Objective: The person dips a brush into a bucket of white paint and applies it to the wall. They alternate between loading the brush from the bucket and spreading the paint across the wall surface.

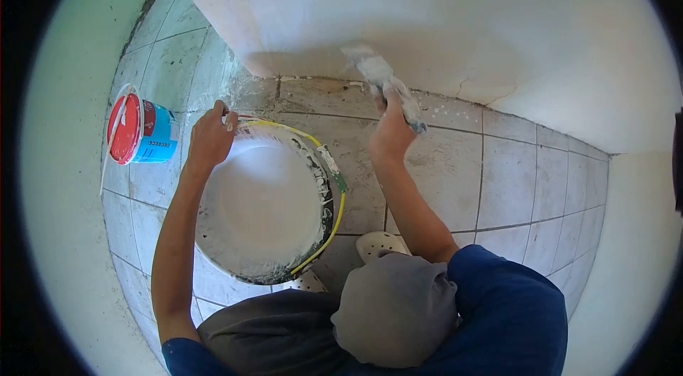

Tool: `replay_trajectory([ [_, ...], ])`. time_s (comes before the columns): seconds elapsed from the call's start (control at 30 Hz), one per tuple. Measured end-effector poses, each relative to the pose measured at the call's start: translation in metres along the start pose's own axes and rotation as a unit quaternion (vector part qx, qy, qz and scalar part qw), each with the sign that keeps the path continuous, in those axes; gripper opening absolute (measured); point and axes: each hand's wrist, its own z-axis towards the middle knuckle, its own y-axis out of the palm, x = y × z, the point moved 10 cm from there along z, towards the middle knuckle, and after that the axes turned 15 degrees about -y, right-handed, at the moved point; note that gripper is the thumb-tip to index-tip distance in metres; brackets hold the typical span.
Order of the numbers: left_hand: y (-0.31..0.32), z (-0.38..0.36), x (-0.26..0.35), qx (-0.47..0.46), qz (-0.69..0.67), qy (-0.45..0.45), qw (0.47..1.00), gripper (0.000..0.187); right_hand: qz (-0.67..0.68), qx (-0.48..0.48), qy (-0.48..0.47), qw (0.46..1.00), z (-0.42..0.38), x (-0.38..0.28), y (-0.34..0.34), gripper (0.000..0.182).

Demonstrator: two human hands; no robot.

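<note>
My right hand (391, 133) is closed around the handle of a paintbrush (381, 71) coated in white. The brush's bristle end, a little blurred, is up against the lower part of the pale wall (441, 13), just above the floor. At the far left side of a large round bucket (329, 198), my left hand (213, 135) grips the rim with bent fingers. White paint (263, 194) fills much of the bucket, and dried smears cover its dark rim. A yellow bucket handle (340, 216) with a green grip hangs along the right side.
A smaller blue tub with a red lid (158, 130) lies to the left, a white handle across it. Grey floor tiles (512, 177) with paint spots run along the wall. My knee (395, 308) and light perforated shoes (378, 244) are close to the bucket.
</note>
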Motion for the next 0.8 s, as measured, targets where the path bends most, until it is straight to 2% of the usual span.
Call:
replay_trajectory([
  [0.1,-0.001,-0.001,0.001,0.003,0.005,-0.002,1.0,0.03,-0.149,0.011,0.033,0.988,0.009,0.061,-0.064,0.015],
  [0.2,-0.002,0.0,0.003,0.005,0.007,0.004,1.0,0.03,-0.268,0.023,-0.032,0.962,0.03,0.085,-0.081,0.015],
  [0.3,-0.001,-0.003,0.003,0.004,0.005,0.009,1.0,0.03,-0.058,0.082,0.009,0.995,0.039,0.049,-0.032,0.011],
  [0.4,-0.003,0.0,0.006,0.007,0.009,0.01,1.0,0.03,0.05,0.057,-0.031,0.997,0.027,-0.039,0.014,0.008],
  [0.5,-0.002,-0.002,0.003,0.007,0.004,0.004,1.0,0.03,0.088,0.028,-0.053,0.994,0.033,-0.081,0.008,0.008],
  [0.6,-0.003,-0.001,0.005,0.007,0.001,0.004,1.0,0.029,-0.002,0.043,-0.016,0.999,0.034,-0.046,-0.036,0.008],
  [0.7,-0.003,-0.002,0.006,0.003,0.006,0.006,1.0,0.029,-0.1,0.081,0.036,0.991,0.035,0.029,-0.099,0.02],
  [0.77,-0.002,-0.002,0.006,-0.001,0.009,0.011,1.0,0.029,-0.107,0.091,0.031,0.99,0.042,0.049,-0.114,0.023],
  [0.8,-0.001,-0.002,0.008,0.003,0.035,0.045,0.998,0.029,-0.11,0.096,0.029,0.989,0.045,0.053,-0.114,0.024],
])
